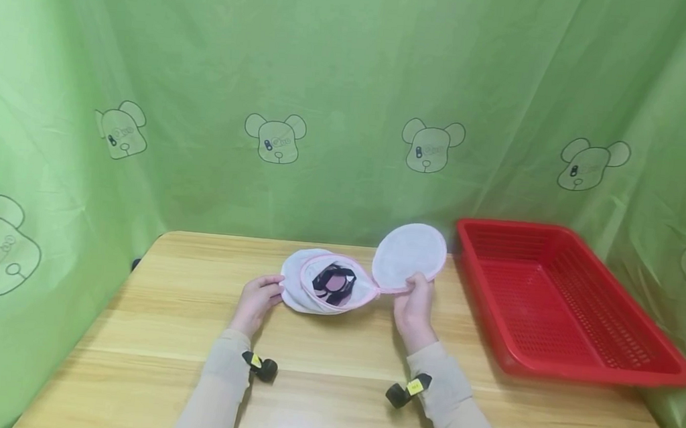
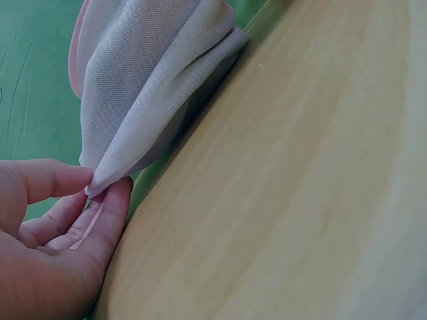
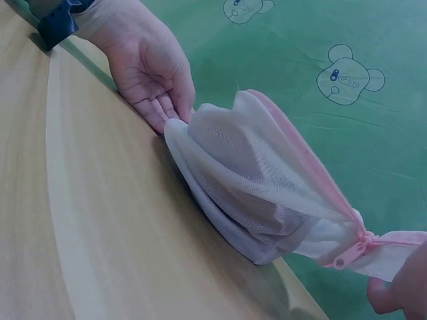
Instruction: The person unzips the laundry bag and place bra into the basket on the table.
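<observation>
A white mesh laundry bag (image 1: 305,305) with pink trim lies on the table, its round mouth unzipped. Through the mouth I see something black and pinkish (image 1: 337,284), folded up; its kind is unclear. At the bag's left side my left hand (image 1: 257,301) pinches the mesh between thumb and fingers, as the left wrist view shows closely. My right hand (image 1: 414,310) grips the lower edge of the round white lid (image 1: 410,254), which is raised and folded out to the right. In the right wrist view, a pink zipper pull (image 3: 353,252) hangs where lid and bag join.
On the right of the wooden table (image 1: 316,400) stands a red plastic basket (image 1: 494,327) with slotted sides. Behind and at both sides hangs a green curtain (image 1: 355,54) printed with bear heads. Each wrist carries a small black camera (image 1: 268,370) on a strap.
</observation>
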{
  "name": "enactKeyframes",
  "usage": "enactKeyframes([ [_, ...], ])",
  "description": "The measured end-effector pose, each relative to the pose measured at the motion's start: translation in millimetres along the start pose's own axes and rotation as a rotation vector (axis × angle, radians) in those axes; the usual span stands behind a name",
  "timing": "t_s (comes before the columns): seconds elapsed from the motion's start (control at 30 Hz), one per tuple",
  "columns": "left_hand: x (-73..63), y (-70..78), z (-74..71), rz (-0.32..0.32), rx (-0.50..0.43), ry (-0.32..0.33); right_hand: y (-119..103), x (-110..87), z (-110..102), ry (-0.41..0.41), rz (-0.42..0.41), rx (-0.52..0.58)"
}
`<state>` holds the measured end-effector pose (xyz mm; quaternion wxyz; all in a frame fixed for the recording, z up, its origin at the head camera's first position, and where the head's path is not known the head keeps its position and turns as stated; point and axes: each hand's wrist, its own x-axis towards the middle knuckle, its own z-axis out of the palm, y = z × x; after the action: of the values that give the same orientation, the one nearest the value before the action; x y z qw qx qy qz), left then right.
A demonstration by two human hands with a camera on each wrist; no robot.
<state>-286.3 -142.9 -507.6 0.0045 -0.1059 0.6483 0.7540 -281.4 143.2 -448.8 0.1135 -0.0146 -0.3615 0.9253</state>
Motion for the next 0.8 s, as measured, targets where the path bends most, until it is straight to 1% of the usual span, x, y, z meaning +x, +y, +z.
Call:
enactKeyframes([
  [0.3, 0.7, 1.3, 1.6, -0.018, 0.008, 0.003, -3, -0.8, -3, 0.030, -0.005, -0.001],
  [0.6, 0.5, 1.6, 2.0, -0.026, 0.006, 0.006, -12, -3.7, -10, 0.064, 0.036, -0.006],
  [0.8, 1.6, 0.9, 1.6, -0.027, 0.010, 0.009, -18, -5.4, -19, 0.056, 0.050, -0.015],
])
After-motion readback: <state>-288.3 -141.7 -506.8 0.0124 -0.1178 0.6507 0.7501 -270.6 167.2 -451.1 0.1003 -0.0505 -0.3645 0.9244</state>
